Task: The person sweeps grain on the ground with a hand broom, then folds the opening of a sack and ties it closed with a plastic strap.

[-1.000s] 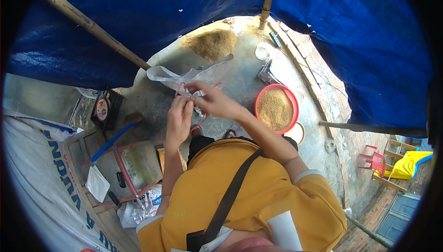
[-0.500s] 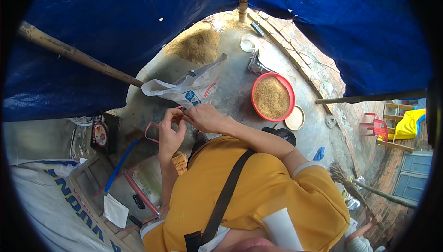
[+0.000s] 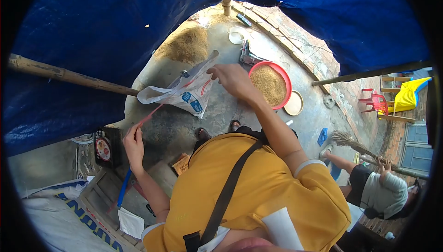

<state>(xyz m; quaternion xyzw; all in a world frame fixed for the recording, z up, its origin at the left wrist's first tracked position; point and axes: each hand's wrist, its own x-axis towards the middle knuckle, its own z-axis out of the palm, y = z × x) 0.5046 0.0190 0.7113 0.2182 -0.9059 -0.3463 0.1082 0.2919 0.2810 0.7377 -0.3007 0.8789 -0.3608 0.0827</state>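
A pink string [image 3: 150, 114] runs taut and slanting in front of a white woven sack [image 3: 187, 96], one end pinched in my left hand [image 3: 134, 147]. Higher and to the right, my right hand [image 3: 232, 80] has its fingers bent in a pinch at the other end of the line, though the string is thin and faint there. The sack stands on the concrete with its mouth gaping, printed in blue and red. Right of my right hand is a red basin [image 3: 289, 82] of grain [image 3: 267, 85].
A grain heap [image 3: 187, 44] lies behind the sack. A round lid [image 3: 294, 102] sits beside the basin. Bamboo poles [image 3: 74, 75] and a blue tarp [image 3: 101, 26] hang around. At right, another person [image 3: 385, 192] holds a broom [image 3: 350, 142].
My hands have moved apart from close together: the left down and leftward, the right up and rightward. The pink string, looped before, is stretched straight. The other person has come further into view.
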